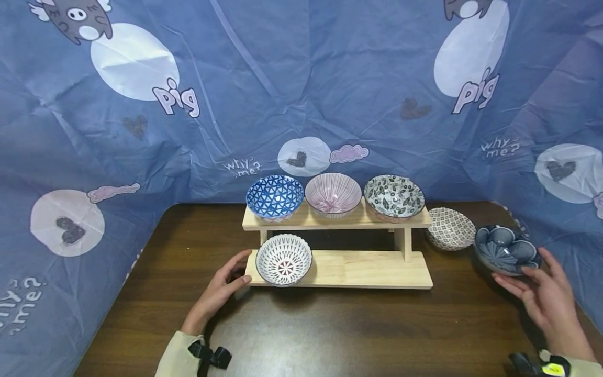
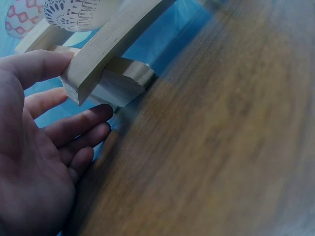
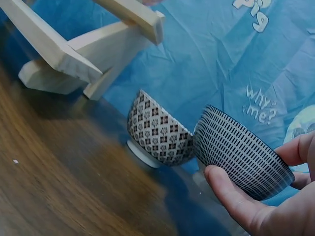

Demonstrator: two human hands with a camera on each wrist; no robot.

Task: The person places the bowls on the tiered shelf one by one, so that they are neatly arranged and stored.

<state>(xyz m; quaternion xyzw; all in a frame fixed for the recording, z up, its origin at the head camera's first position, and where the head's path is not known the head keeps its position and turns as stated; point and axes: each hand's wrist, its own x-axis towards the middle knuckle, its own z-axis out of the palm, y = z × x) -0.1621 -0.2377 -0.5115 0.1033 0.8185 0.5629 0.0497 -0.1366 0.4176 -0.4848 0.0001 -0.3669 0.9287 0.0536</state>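
My left hand (image 1: 218,291) holds the left end of a two-tier wooden stand (image 1: 367,269), thumb at the front corner and a finger at the back corner of the lower board. In the left wrist view, the other fingers (image 2: 81,125) hang loosely below the board. A white bowl with a red star centre (image 1: 284,260) sits on that board, close to this hand. At the far right my right hand (image 1: 546,296) grips a dark blue-grey bowl (image 1: 506,251) by its side; its outside (image 3: 241,152) has black dashes. Beside it stands a brown-checked bowl (image 1: 451,229).
Along the upper board stand a blue triangle-patterned bowl (image 1: 275,196), a pink-striped bowl (image 1: 333,193) and a leaf-patterned bowl (image 1: 394,196). A blue printed cloth (image 1: 264,68) hangs behind and at both sides of the brown table (image 1: 330,330).
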